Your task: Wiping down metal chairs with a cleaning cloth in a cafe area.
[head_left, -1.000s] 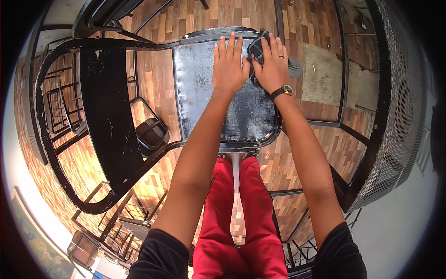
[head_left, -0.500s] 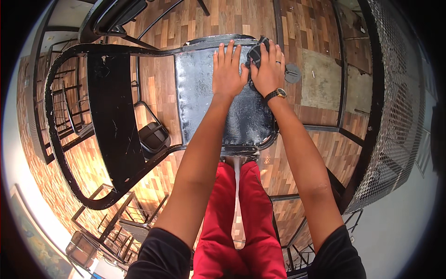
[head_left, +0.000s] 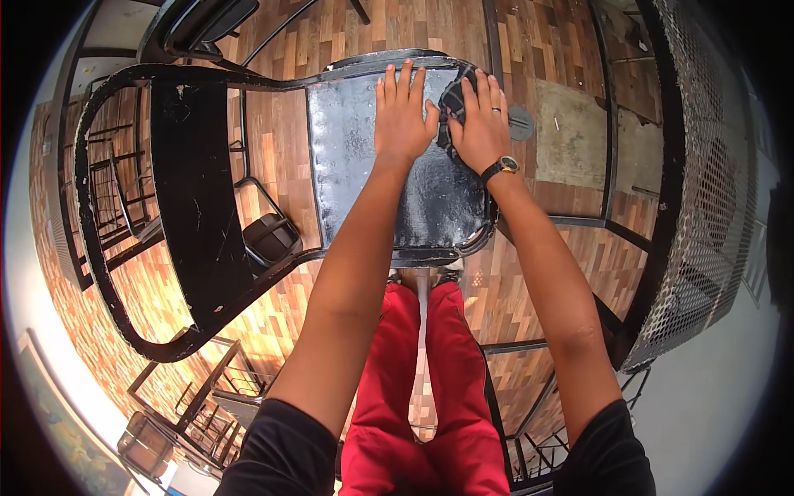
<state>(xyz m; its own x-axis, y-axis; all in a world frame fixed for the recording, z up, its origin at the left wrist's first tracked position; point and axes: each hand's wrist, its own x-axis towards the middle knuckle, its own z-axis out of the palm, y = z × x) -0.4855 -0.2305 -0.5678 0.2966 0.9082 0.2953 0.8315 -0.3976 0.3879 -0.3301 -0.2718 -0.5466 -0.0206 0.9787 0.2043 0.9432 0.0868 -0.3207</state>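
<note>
A black metal chair with a worn, shiny black seat (head_left: 351,140) lies across the view, its scuffed backrest (head_left: 192,198) to the left. My left hand (head_left: 403,120) is open, its palm and spread fingers flat on the far part of the seat. Near the seat's far right corner, my right hand (head_left: 481,124) presses down on a dark checked cloth (head_left: 456,93). Its fingers lie over the cloth at the seat's edge, and its thumb rests against the bunched folds. Part of the cloth is hidden under that hand.
A metal mesh panel (head_left: 711,182) in a black frame rises at the right. Another black chair (head_left: 198,29) stands at the far left. Stacked metal frames (head_left: 219,397) are at the lower left. A round grey disc (head_left: 519,123) shows on the wood-patterned floor beyond the seat.
The chair sits slightly farther up and left in the view. My right hand has slid a little right and nearer along the seat's edge, showing more cloth. My left hand stays flat.
</note>
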